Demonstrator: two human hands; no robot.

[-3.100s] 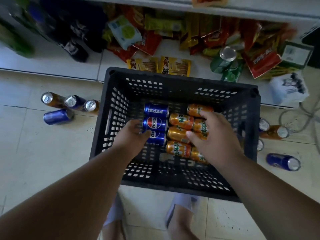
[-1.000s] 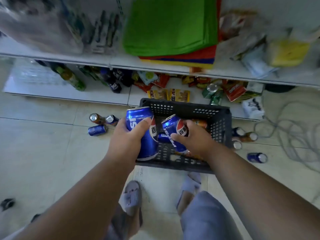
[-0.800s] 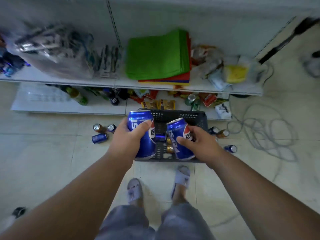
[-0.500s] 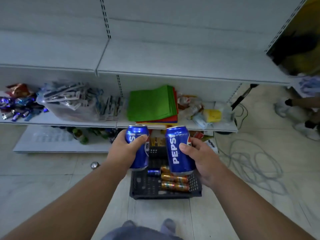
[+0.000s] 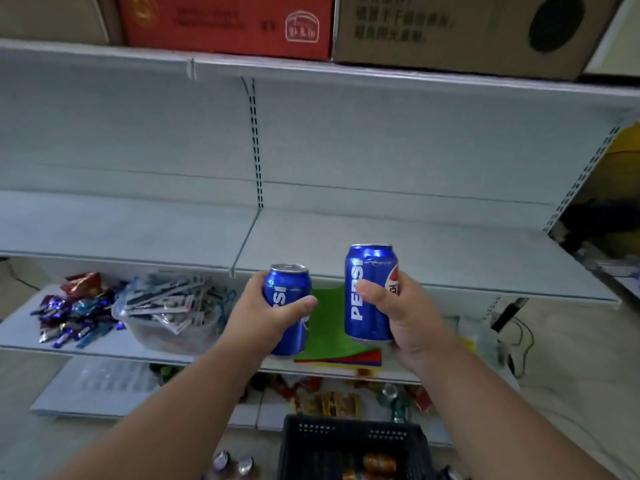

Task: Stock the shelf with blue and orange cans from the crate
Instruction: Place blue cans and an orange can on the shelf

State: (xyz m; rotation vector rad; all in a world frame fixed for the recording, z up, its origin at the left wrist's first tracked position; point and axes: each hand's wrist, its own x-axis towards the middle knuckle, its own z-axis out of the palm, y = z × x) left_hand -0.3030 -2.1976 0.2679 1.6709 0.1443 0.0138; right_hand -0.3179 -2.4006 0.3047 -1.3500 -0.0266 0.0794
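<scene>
My left hand (image 5: 258, 315) grips an upright blue Pepsi can (image 5: 289, 289). My right hand (image 5: 410, 315) grips a second blue Pepsi can (image 5: 369, 296), held upright and a little higher. Both cans hover just in front of the front edge of a bare white shelf (image 5: 398, 251) at chest height. The black crate (image 5: 353, 445) stands on the floor below, at the bottom of the view, with orange cans (image 5: 379, 462) showing inside it.
The shelf below holds a green cloth stack (image 5: 329, 327), a clear tub of packaged items (image 5: 173, 313) and wrapped sweets (image 5: 72, 313). Snack packs lie on the bottom shelf (image 5: 329, 400). Loose cans (image 5: 232, 462) lie on the floor left of the crate. Cardboard boxes (image 5: 450, 26) sit on top.
I have stood up from the crate with a blue can in each hand. Both cans rose from crate level to the front of the bare middle shelf, and the view tilted upward.
</scene>
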